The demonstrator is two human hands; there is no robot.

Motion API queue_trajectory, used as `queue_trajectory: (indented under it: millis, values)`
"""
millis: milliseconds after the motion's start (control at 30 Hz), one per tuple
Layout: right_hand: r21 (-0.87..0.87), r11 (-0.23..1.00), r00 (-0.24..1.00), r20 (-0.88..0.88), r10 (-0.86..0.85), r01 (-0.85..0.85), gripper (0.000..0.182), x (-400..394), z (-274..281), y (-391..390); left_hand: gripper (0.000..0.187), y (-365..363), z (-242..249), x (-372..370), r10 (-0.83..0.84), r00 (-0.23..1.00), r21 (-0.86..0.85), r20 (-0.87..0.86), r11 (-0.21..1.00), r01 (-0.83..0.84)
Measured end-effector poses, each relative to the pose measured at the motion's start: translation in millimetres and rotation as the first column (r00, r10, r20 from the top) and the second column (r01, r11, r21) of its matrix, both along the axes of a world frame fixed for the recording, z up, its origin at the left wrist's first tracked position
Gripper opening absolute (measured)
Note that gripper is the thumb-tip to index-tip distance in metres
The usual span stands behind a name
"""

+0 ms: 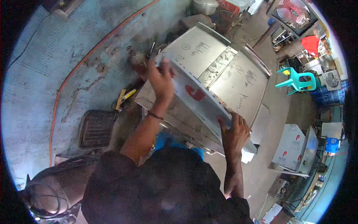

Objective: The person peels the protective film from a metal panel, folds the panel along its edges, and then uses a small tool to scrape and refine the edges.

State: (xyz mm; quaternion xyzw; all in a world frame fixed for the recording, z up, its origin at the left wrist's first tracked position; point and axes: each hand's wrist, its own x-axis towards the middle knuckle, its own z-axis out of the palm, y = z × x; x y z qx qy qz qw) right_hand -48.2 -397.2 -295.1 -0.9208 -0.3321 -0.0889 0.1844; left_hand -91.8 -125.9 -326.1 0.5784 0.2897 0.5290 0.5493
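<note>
A long, narrow sheet-metal piece (177, 80) with white film and a red logo lies at an angle across the near side of the worktable (147, 95). My left hand (162, 82) is closed on its far-left end, with the fingertips partly blurred. Toward its near-right end, my right hand (236, 130) grips the piece, thumb on the near face and fingers over the far edge. Just beyond it are two flat metal panels: one marked 4 (192, 44) and another marked 3 (242, 80), both with black handwriting. A scuffed strip (218, 67) shows between them.
A blue wall (33, 74) with an orange cable rises at left. A yellow marker (129, 94) lies left of the table. A motorcycle seat (56, 186) is at lower left. To the right stand a turquoise chair (298, 80), a fan (294, 13) and film-covered sheets (289, 145).
</note>
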Motion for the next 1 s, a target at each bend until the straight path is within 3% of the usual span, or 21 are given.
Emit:
queue_trajectory:
  millis: [100,233,400,533,600,733,800,900,1000]
  values:
    - [0.011,1.000,0.994,0.107,-0.025,0.024,0.037,-2.8,-2.3,6.6,0.027,47.7,-16.4,-13.8,-0.139,0.978,-0.129,-0.153,0.984,0.120]
    - [0.015,0.997,0.971,0.222,-0.083,0.082,0.035,-2.5,-6.3,9.4,0.028,68.0,-23.6,-9.8,-0.179,0.964,-0.093,-0.198,0.982,0.164]
    - [0.014,0.994,0.978,0.179,-0.109,0.108,0.035,0.7,-9.5,7.7,0.030,69.9,-26.2,-2.9,-0.220,0.956,-0.057,-0.191,0.975,0.213]
    - [-0.003,0.994,0.977,0.187,-0.105,0.107,0.037,5.4,-8.9,8.3,0.032,52.4,-26.9,-9.9,-0.274,0.946,-0.126,-0.171,0.959,0.255]
    - [-0.025,0.992,0.979,0.168,-0.119,0.125,0.038,7.3,-9.0,8.2,0.034,54.6,-29.1,-12.4,-0.320,0.907,-0.074,-0.274,0.947,0.312]
    - [-0.001,0.995,0.979,0.178,-0.097,0.099,0.039,5.6,-10.2,8.3,0.036,67.0,-26.9,-4.2,-0.282,0.940,-0.053,-0.191,0.959,0.277]
    - [0.002,0.995,0.980,0.171,-0.100,0.101,0.039,4.6,-8.8,7.9,0.035,55.8,-31.5,-3.7,-0.223,0.921,-0.001,-0.319,0.972,0.235]
    - [-0.053,0.987,0.983,0.115,-0.144,0.151,0.039,6.3,-8.9,6.7,0.036,42.5,-18.2,-9.8,-0.266,0.890,0.034,-0.371,0.954,0.299]
    - [-0.026,0.993,0.983,0.147,-0.108,0.113,0.040,7.4,-10.9,4.9,0.036,70.3,-16.3,-6.8,-0.257,0.910,-0.022,-0.325,0.964,0.265]
